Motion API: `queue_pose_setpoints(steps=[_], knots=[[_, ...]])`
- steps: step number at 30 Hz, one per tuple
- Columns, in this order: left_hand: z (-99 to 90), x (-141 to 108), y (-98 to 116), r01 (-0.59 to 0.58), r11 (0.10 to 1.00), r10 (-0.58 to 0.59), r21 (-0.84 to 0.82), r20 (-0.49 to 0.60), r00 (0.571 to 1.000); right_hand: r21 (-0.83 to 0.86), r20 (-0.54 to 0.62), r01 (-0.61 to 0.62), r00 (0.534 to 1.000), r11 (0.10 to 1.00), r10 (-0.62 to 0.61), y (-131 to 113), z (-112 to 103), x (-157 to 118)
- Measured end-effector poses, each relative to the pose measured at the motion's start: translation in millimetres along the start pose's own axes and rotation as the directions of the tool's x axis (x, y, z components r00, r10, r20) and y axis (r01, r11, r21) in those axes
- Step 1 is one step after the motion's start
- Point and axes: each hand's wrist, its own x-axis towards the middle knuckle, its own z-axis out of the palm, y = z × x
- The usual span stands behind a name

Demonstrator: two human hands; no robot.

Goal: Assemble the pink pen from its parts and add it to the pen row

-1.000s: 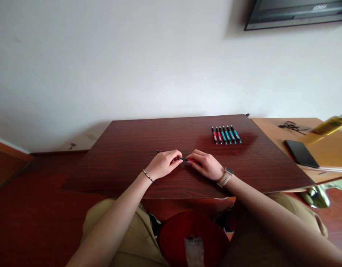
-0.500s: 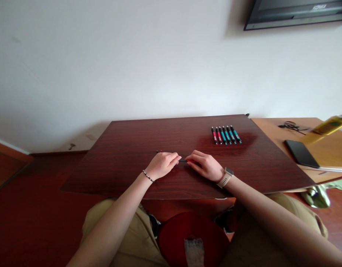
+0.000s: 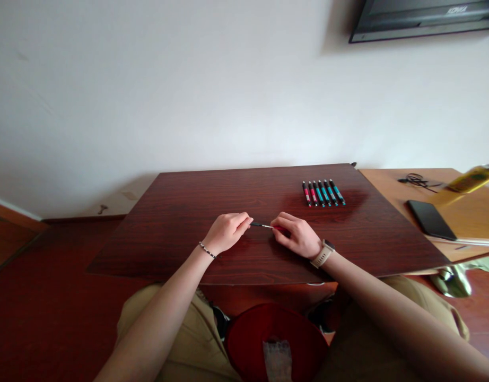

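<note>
Gripping a slim, seemingly plastic red pen (image 3: 268, 227), both hands.

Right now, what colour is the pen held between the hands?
Red with a black end, in the head view: pen.

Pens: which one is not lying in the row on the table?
The red pen held between the left hand and right hand; the other six lie side by side farther back.

Glossy dark wood-grain table (image 3: 181, 223), seemingly plastic pens (image 3: 323, 192), matt white wall (image 3: 168, 90)
</note>
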Motion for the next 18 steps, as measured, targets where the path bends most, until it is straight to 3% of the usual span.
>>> queue_pose_setpoints(steps=[18], knots=[[-29.3, -39.3, -25.7, 0.057, 0.998, -0.054, 0.041, -0.067, 0.996, -0.051, -0.023, -0.027, 0.999, 0.998, 0.025, 2.7, 2.3, -1.3]])
